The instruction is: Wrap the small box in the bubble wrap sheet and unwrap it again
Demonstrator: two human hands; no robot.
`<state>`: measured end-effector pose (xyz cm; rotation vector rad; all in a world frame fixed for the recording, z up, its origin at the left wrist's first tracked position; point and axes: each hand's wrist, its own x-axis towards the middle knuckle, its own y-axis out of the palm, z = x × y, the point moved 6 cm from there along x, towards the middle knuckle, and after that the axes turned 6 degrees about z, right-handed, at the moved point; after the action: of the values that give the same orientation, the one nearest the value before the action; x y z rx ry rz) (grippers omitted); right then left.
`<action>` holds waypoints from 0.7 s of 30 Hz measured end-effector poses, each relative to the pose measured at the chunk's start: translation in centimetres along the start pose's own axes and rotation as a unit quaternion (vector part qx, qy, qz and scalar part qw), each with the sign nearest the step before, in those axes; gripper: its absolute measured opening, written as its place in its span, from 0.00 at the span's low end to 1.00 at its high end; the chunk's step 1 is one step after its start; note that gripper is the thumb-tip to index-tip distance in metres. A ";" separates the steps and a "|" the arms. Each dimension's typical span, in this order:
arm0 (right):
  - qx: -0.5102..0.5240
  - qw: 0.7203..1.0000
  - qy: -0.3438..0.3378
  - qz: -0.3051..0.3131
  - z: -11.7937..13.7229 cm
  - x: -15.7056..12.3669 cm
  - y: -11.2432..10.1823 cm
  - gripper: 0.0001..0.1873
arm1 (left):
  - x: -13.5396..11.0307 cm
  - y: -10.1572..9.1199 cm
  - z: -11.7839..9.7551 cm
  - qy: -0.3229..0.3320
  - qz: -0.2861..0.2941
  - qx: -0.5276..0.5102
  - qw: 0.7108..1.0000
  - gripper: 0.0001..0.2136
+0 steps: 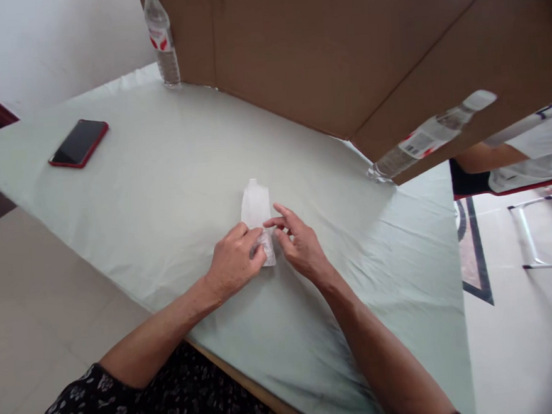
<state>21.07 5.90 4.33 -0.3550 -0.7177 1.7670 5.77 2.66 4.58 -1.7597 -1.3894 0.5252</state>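
A small folded white paper (256, 208) lies in the middle of a table covered with a pale green cloth (160, 177). My left hand (235, 260) rests on the paper's near end, its fingers curled and pinching the paper against the cloth. My right hand (300, 243) sits just to the right of the paper, fingers loosely spread, the index fingertip touching the paper's right edge near the left hand's fingertips. The far end of the paper lies flat and uncovered.
A red-cased phone (79, 143) lies at the far left. One plastic water bottle (161, 38) stands at the back, another (422, 140) at the right, both against a large cardboard sheet (340, 45). Another person's arm (480, 155) shows at the right edge.
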 end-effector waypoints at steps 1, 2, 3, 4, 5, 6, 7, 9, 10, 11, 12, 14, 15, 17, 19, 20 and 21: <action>0.017 0.999 0.022 -0.019 -0.6 0.2 -0.5 0.27 | 0.0 0.1 0.0 -0.001 0.000 0.007 1.000 0.14; 0.040 0.997 0.052 -0.033 -1.3 0.5 -0.9 0.26 | 0.0 0.1 0.0 -0.001 0.000 0.014 1.000 0.12; 0.066 0.993 0.089 -0.039 -2.1 0.8 -1.3 0.26 | 0.1 0.2 0.0 0.001 -0.002 0.018 1.000 0.11; 0.094 0.987 0.129 -0.034 -2.9 1.2 -1.4 0.26 | 0.1 0.2 0.1 0.003 -0.005 0.022 1.000 0.10; 0.120 0.979 0.166 -0.021 -3.6 1.6 -1.4 0.27 | 0.1 0.2 0.1 0.005 -0.011 0.026 1.000 0.09; 0.144 0.970 0.197 -0.006 -4.2 2.0 -1.2 0.28 | 0.0 0.2 0.1 0.008 -0.019 0.029 0.999 0.09; 0.164 0.962 0.220 0.009 -4.5 2.6 -0.9 0.29 | 0.0 0.2 0.0 0.011 -0.026 0.031 0.999 0.09; 0.188 0.953 0.236 0.026 -4.8 3.9 -0.3 0.30 | 0.0 0.1 0.0 0.018 -0.036 0.031 0.999 0.09; 0.192 0.953 0.233 0.032 -4.7 4.6 0.0 0.29 | 0.0 0.1 -0.1 0.023 -0.038 0.029 0.999 0.09; 0.192 0.954 0.228 0.038 -4.6 5.3 0.4 0.28 | -0.1 0.1 -0.1 0.027 -0.039 0.028 0.999 0.09; 0.191 0.955 0.221 0.044 -4.5 6.0 0.7 0.27 | -0.1 0.0 -0.2 0.030 -0.040 0.025 0.998 0.09; 0.195 0.957 0.207 0.060 -4.3 7.1 1.2 0.24 | -0.1 0.0 -0.2 0.032 -0.040 0.021 0.998 0.08; 0.200 0.957 0.200 0.070 -4.2 7.5 1.4 0.22 | -0.1 0.0 -0.2 0.030 -0.039 0.018 0.999 0.08; 0.218 0.955 0.182 0.088 -3.9 8.1 1.7 0.19 | -0.1 -0.1 -0.1 0.022 -0.036 0.012 0.999 0.08; 0.241 0.951 0.163 0.102 -3.6 8.4 1.8 0.18 | 0.0 0.0 0.1 0.013 -0.030 0.005 0.999 0.08; 0.256 0.948 0.155 0.105 -3.4 8.4 1.8 0.18 | 0.0 0.0 0.1 0.008 -0.028 0.002 1.000 0.08; 0.272 0.945 0.149 0.105 -3.2 8.4 1.9 0.18 | 0.0 0.0 0.2 0.004 -0.025 -0.001 1.000 0.08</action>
<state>18.84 14.36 1.71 -0.3163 0.0374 1.9706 5.62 2.73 4.52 -1.7223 -1.4253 0.4895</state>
